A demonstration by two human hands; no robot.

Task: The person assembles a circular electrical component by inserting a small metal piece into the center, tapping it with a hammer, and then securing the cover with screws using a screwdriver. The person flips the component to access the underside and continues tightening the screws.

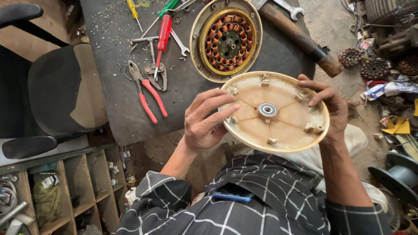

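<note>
Head view shows the round cover (278, 126) held above the lap, both hands gripping its edge: left hand (204, 124) fingers spread flat, right hand (331, 106) curled, so the bearing (267, 109) faces up.

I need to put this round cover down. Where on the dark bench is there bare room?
The bench is bare left of the red-handled pliers, and between them and the copper-wound stator. Crowded: the top, with screwdrivers and wrenches.

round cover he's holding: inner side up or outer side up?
Inner side up. The round cover shows its ribs, mounting lugs and centre bearing, gripped by left hand and right hand.
</note>
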